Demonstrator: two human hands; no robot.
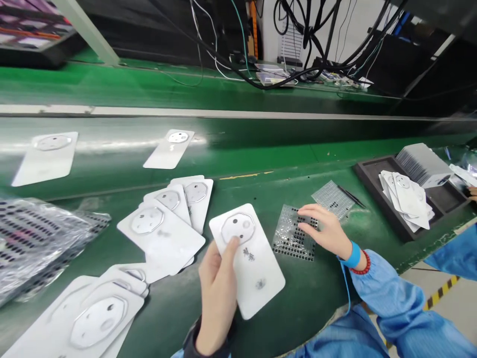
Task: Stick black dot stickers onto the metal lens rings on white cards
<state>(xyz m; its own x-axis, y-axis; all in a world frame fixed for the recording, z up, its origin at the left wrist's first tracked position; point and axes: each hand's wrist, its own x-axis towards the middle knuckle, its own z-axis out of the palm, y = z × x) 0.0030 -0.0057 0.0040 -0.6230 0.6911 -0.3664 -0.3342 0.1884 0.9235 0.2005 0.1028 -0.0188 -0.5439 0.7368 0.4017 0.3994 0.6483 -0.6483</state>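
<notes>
My left hand (219, 286) grips a white plastic panel (257, 278) with rounded corners, the thumb lying on its face. The panel has an octagon-like recessed outline at its upper end, dark round spots inside it and small grey prints below. My right hand (324, 228) reaches over a clear sheet of small black round pads (294, 248), its fingers stretched out and fingertips at the sheet. Its thumb is hidden, and I cannot tell whether a pad is at the fingertips. Past that hand lies a second, sparser pad sheet (333, 196) with black tweezers (352, 196) beside it.
Similar white panels (167, 238) lie overlapped left of my left hand, with another pile (100, 318) nearer me. Plastic-wrapped pad sheets (40, 243) lie far left. Two panels rest on the belt behind. A dark tray (383, 209) at right holds panels; another person's blue sleeve (454, 253) shows there.
</notes>
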